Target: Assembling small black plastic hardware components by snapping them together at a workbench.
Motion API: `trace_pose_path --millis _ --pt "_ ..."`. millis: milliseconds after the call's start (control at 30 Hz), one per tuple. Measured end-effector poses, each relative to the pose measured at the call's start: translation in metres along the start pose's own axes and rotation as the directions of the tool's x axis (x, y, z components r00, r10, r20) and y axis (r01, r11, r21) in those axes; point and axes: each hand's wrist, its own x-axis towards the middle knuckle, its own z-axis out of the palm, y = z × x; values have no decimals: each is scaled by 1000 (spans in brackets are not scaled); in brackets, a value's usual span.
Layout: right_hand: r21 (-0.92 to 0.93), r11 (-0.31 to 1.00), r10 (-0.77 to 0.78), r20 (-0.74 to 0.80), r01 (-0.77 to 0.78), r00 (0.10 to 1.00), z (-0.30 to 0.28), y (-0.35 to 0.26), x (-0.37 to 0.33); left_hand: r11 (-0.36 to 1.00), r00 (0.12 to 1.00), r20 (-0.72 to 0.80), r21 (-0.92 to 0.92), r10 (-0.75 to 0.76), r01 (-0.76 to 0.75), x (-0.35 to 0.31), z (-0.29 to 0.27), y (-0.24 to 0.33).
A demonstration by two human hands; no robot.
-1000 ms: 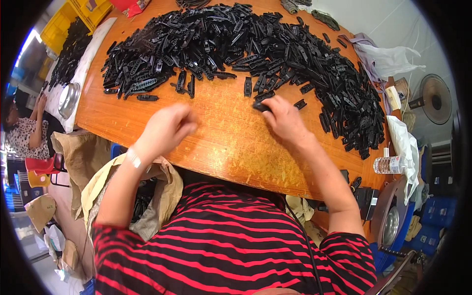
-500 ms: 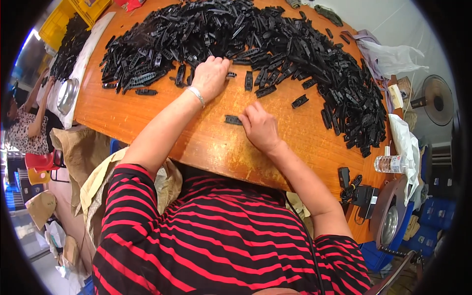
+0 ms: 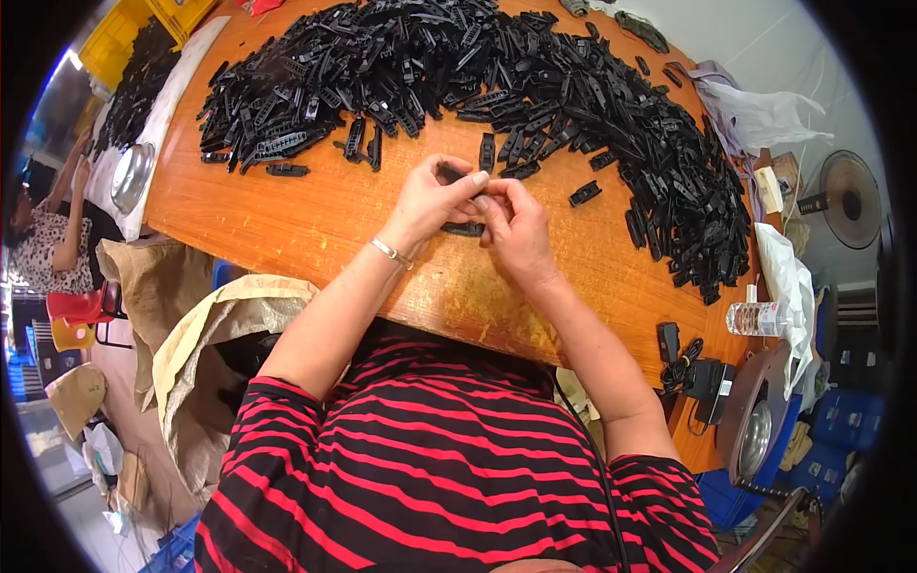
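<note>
My left hand (image 3: pixel 432 202) is closed on a small, elongated black plastic part (image 3: pixel 447 173), whose end shows above the fingers. Against its fingertips, my right hand (image 3: pixel 517 227) is pinched, with thumb and forefinger together; what they grip is hidden. A second black part (image 3: pixel 463 229) sits just below the joined hands, beside the right fingers; whether it is held or lies on the table I cannot tell. Close beyond the hands, an upright-pointing part (image 3: pixel 487 151) and a slanted one (image 3: pixel 521 170) lie on the wooden table (image 3: pixel 315 224).
A wide heap of similar black parts (image 3: pixel 382 72) arcs across the far side and down the right. A water bottle (image 3: pixel 755 319), a black adapter with cable (image 3: pixel 707 382) and a fan (image 3: pixel 848 201) are at right. A co-worker (image 3: pixel 53 234) sits far left near a metal bowl (image 3: pixel 134 177).
My left hand has come back from the heap's edge toward me with a black part. My right hand has moved slightly up and right, and the two hands now meet.
</note>
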Motion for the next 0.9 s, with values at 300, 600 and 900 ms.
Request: trace_pose_path --millis 300,600,900 --pt "-31 914 392 317 -404 863 -31 -18 12 987 996 62 141 65 -73 -14 -35 -3" --pt "-48 896 433 313 -441 845 -31 -2 10 903 996 -2 421 94 -85 -18 -26 -20" --pt "-161 839 542 331 -520 772 -31 -2 24 771 996 -20 634 85 -53 -5 -31 -29"
